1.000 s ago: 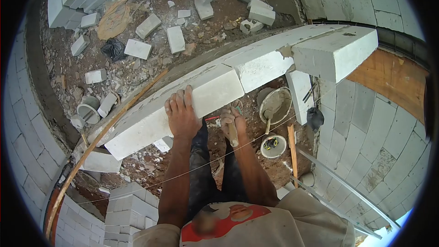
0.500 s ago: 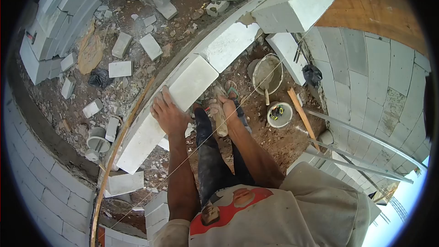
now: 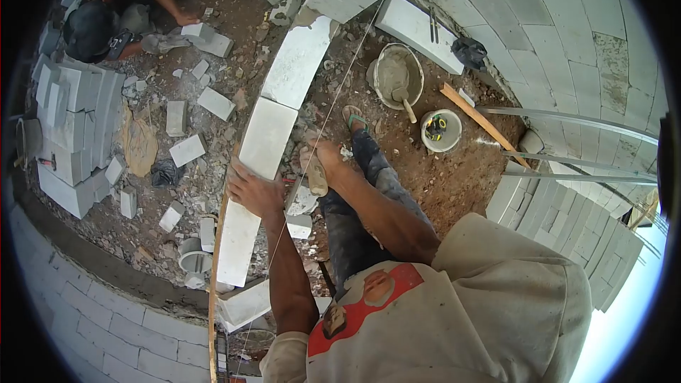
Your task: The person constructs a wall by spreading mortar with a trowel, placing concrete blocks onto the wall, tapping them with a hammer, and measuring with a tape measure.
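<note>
My left hand (image 3: 257, 190) lies on top of a row of white blocks, its fingers spread at the joint between the near block (image 3: 237, 241) and the middle block (image 3: 268, 138). My right hand (image 3: 325, 159) is closed around a tan, dusty, elongated wooden-looking tool (image 3: 317, 179), held low just to the right of the row. The tool's exact kind is hard to make out. A thin string (image 3: 330, 110) runs taut between my arms and along the row.
Right of my legs stand a mortar bucket (image 3: 420, 74) with a trowel and a small white bucket (image 3: 457, 135) with tools. A wooden plank (image 3: 472, 117) and metal bars (image 3: 567, 115) lie farther right. Another person (image 3: 117, 10) crouches at upper left among loose blocks and rubble.
My view has turned, so the row stands more upright in it and the other person shows more fully. My left hand stays on the blocks; the right still holds the tool.
</note>
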